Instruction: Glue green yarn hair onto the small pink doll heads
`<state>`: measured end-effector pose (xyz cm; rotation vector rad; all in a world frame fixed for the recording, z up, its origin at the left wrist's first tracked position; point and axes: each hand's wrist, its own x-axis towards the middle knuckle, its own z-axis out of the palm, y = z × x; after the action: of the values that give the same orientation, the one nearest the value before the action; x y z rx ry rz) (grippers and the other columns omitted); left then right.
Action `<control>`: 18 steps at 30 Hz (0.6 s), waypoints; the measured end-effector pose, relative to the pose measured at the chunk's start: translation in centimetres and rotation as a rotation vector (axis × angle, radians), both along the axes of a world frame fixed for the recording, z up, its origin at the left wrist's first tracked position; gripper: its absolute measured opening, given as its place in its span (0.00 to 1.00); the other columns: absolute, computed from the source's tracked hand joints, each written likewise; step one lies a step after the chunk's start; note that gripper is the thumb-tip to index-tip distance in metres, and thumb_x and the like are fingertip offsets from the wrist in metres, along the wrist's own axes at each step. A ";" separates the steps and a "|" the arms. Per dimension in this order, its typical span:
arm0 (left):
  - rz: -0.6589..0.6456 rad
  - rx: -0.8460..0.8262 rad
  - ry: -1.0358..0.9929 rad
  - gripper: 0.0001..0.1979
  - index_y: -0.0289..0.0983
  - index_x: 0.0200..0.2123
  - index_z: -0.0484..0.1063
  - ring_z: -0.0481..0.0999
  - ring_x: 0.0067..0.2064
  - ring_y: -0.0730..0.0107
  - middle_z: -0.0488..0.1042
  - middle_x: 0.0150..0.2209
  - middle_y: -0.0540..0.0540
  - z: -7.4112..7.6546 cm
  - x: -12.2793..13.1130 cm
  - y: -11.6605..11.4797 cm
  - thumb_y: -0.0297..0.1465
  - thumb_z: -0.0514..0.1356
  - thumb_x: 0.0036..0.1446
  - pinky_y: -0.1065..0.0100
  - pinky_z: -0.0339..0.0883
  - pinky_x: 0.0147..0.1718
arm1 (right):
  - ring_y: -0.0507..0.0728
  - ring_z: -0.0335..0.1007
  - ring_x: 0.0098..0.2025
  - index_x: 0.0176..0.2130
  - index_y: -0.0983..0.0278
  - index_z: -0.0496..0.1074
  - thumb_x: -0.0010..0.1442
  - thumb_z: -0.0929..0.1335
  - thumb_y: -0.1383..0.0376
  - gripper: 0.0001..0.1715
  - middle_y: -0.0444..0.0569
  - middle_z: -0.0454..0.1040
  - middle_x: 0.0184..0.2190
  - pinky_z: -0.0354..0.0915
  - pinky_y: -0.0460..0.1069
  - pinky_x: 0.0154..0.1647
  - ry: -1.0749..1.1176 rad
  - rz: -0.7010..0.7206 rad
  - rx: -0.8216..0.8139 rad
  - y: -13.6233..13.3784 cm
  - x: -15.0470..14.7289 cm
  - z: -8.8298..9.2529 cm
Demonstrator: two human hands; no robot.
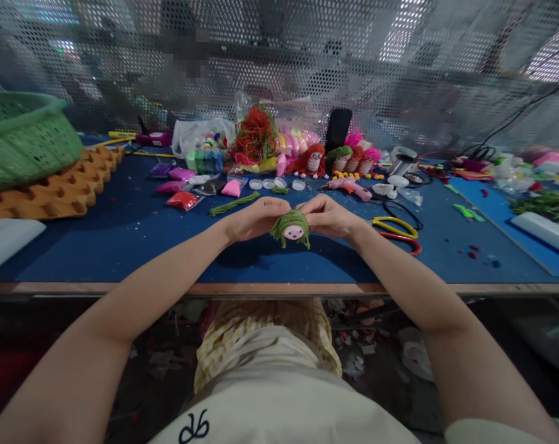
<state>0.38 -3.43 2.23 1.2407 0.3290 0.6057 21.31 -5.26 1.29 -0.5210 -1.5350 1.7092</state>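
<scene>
A small doll's head (293, 232) with a pale pink face and green yarn hair is held up over the front of the blue table. My left hand (260, 217) grips it from the left, fingers curled behind the yarn. On its right side, my right hand (328, 216) pinches the green hair between thumb and fingers. Just beyond my left hand lies a bundle of green yarn (234, 203), with a shorter green piece (280, 190) behind it. Scissors with yellow and red handles (395, 229) rest right of my right hand.
Finished yarn-haired dolls (314, 160) stand at the back beside a dark phone (339, 127). A pink glue gun (348, 187) lies before them. Bags of coloured clay (183, 200) sit left of centre. A green basket (29, 139) on an orange egg tray (85, 179) fills the left.
</scene>
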 end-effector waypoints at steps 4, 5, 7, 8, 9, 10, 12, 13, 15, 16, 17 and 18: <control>0.050 0.051 0.056 0.21 0.33 0.23 0.75 0.68 0.25 0.78 0.71 0.22 0.51 -0.1 0.1 0.1 0.44 0.75 0.43 0.73 0.62 0.27 | 0.51 0.75 0.33 0.31 0.66 0.82 0.47 0.81 0.55 0.17 0.47 0.79 0.30 0.70 0.46 0.37 -0.016 0.007 -0.015 0.0 0.0 0.0; 0.068 0.065 0.071 0.22 0.33 0.23 0.75 0.68 0.26 0.78 0.71 0.23 0.51 -0.1 0.1 0.2 0.45 0.75 0.43 0.73 0.62 0.27 | 0.51 0.75 0.32 0.30 0.66 0.82 0.47 0.80 0.53 0.19 0.46 0.79 0.29 0.70 0.46 0.36 -0.009 -0.003 -0.031 0.0 0.0 0.0; 0.097 0.093 0.104 0.22 0.33 0.24 0.75 0.67 0.26 0.79 0.70 0.23 0.52 -0.2 0.2 0.4 0.46 0.75 0.42 0.73 0.60 0.27 | 0.49 0.72 0.30 0.28 0.66 0.80 0.48 0.80 0.50 0.22 0.44 0.77 0.26 0.69 0.46 0.34 0.000 -0.026 -0.055 0.0 -0.1 0.0; 0.105 0.105 0.122 0.23 0.33 0.24 0.75 0.66 0.26 0.80 0.70 0.23 0.52 -0.2 0.2 0.4 0.47 0.75 0.42 0.74 0.60 0.27 | 0.48 0.71 0.29 0.27 0.66 0.79 0.48 0.80 0.50 0.22 0.43 0.75 0.25 0.68 0.45 0.33 0.001 -0.038 -0.058 0.0 -0.2 0.0; 0.110 0.116 0.139 0.23 0.33 0.25 0.75 0.66 0.26 0.80 0.69 0.23 0.53 -0.1 0.2 0.4 0.47 0.75 0.43 0.74 0.59 0.27 | 0.47 0.70 0.28 0.26 0.66 0.78 0.48 0.80 0.51 0.21 0.42 0.74 0.24 0.67 0.44 0.32 -0.003 -0.047 -0.057 0.1 -0.2 -0.1; 0.114 0.124 0.152 0.23 0.33 0.25 0.75 0.66 0.26 0.81 0.69 0.23 0.53 -0.1 0.2 0.4 0.48 0.75 0.43 0.74 0.59 0.27 | 0.47 0.69 0.27 0.26 0.66 0.77 0.48 0.80 0.53 0.20 0.41 0.74 0.23 0.66 0.43 0.31 -0.011 -0.050 -0.056 0.1 -0.2 -0.1; 0.126 0.128 0.167 0.24 0.33 0.26 0.76 0.66 0.26 0.80 0.70 0.24 0.53 0.1 0.2 0.4 0.49 0.74 0.42 0.75 0.60 0.27 | 0.46 0.68 0.26 0.26 0.66 0.77 0.49 0.80 0.54 0.20 0.41 0.74 0.23 0.66 0.43 0.31 -0.020 -0.057 -0.062 0.3 -0.2 -0.2; 0.134 0.122 0.170 0.25 0.33 0.26 0.77 0.67 0.26 0.80 0.71 0.24 0.52 0.2 0.2 0.3 0.50 0.74 0.41 0.75 0.60 0.27 | 0.46 0.69 0.26 0.27 0.66 0.77 0.49 0.80 0.53 0.20 0.41 0.74 0.24 0.67 0.43 0.32 -0.019 -0.060 -0.067 0.3 -0.2 -0.3; 0.149 0.099 0.168 0.25 0.33 0.27 0.78 0.68 0.27 0.79 0.73 0.25 0.51 0.5 0.3 0.1 0.50 0.75 0.39 0.74 0.62 0.28 | 0.47 0.70 0.27 0.29 0.65 0.77 0.49 0.80 0.51 0.21 0.41 0.74 0.24 0.68 0.44 0.32 -0.013 -0.068 -0.076 0.4 -0.2 -0.4; 0.151 0.085 0.161 0.25 0.33 0.28 0.78 0.69 0.28 0.78 0.74 0.25 0.50 0.6 0.3 0.1 0.50 0.76 0.38 0.74 0.63 0.28 | 0.47 0.70 0.27 0.29 0.65 0.77 0.48 0.80 0.51 0.22 0.41 0.74 0.24 0.68 0.44 0.33 -0.008 -0.073 -0.080 0.5 -0.1 -0.4; 0.148 0.074 0.152 0.25 0.33 0.28 0.79 0.70 0.28 0.77 0.75 0.26 0.50 0.7 0.3 0.0 0.49 0.76 0.37 0.74 0.63 0.29 | 0.47 0.70 0.27 0.29 0.65 0.77 0.48 0.80 0.51 0.22 0.41 0.75 0.24 0.68 0.44 0.33 -0.001 -0.079 -0.082 0.5 -0.1 -0.4; 0.140 0.066 0.138 0.25 0.33 0.29 0.79 0.71 0.29 0.77 0.76 0.27 0.49 0.7 0.3 0.0 0.48 0.77 0.37 0.74 0.64 0.30 | 0.47 0.69 0.27 0.29 0.65 0.77 0.47 0.81 0.51 0.22 0.41 0.75 0.24 0.68 0.44 0.33 0.006 -0.084 -0.083 0.5 -0.1 -0.3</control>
<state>0.71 -3.47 2.95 1.3334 0.5182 0.6567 21.18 -4.79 0.96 -0.6140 -1.4228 1.7144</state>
